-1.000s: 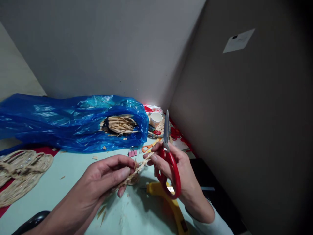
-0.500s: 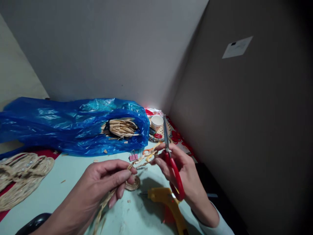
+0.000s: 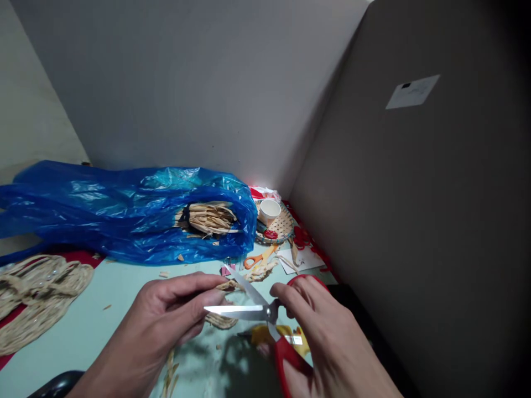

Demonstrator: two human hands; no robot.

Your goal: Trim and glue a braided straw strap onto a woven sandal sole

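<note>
My left hand (image 3: 170,309) pinches a plaited straw strip (image 3: 226,286) between thumb and fingers, low in the middle of the view. A small coiled straw piece (image 3: 219,320) lies on the table just under those fingers. My right hand (image 3: 327,342) grips red-handled scissors (image 3: 253,309), with the blades spread apart and pointing left at the straw near my left fingertips. Loose ends of the strip hang below my left hand.
A yellow glue gun (image 3: 265,334) lies under the scissors. A blue plastic bag (image 3: 124,215) with straw inside lies behind. Orange scissors (image 3: 257,258), a pink clip, a woven tray (image 3: 284,226) with a white cup sit at the back right. Woven straw pieces (image 3: 33,293) lie left. A wall stands close on the right.
The scissors swung from pointing upward to lying level, and their blades have parted beside the straw strip. My right hand dropped lower and closer. My left hand keeps its pinch.
</note>
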